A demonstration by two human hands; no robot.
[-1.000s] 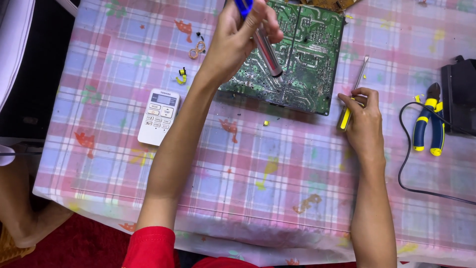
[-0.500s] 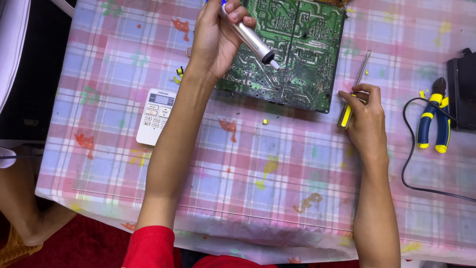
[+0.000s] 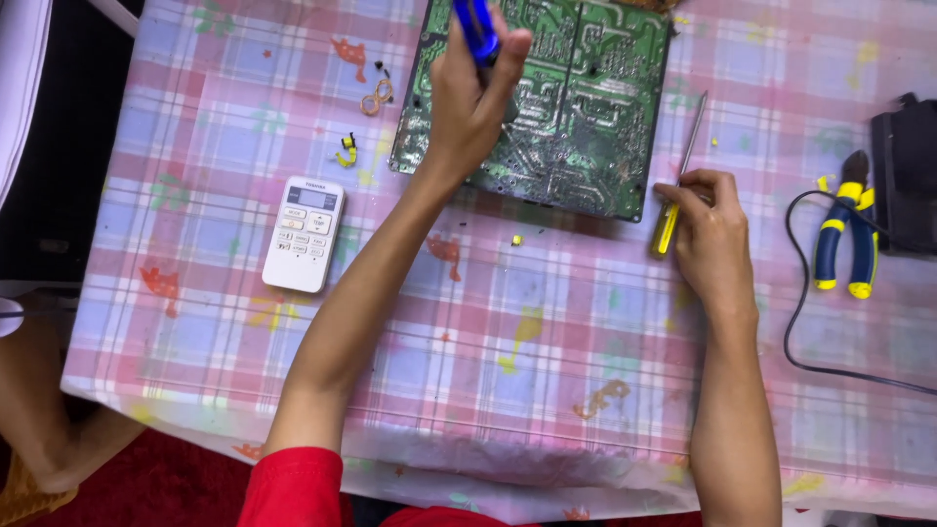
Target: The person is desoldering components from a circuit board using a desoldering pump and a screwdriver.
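A green circuit board lies solder side up at the far middle of the checked tablecloth. My left hand hovers over its left half, gripping a tool with a blue handle that points down at the board; its metal end is hidden behind my fingers. Just right of the board's near right corner, my right hand rests on the cloth, its fingers closed on a yellow-handled screwdriver whose thin shaft runs up along the board's right edge.
A white remote control lies left of my left forearm. Small yellow bits and an orange loop sit near the board's left edge. Blue and yellow pliers, a black box and a black cable are at the right.
My left hand has tipped the blue-handled tool from slanting across the board to nearly upright, and its silver barrel is now hidden. The right hand has stayed put with the screwdriver.
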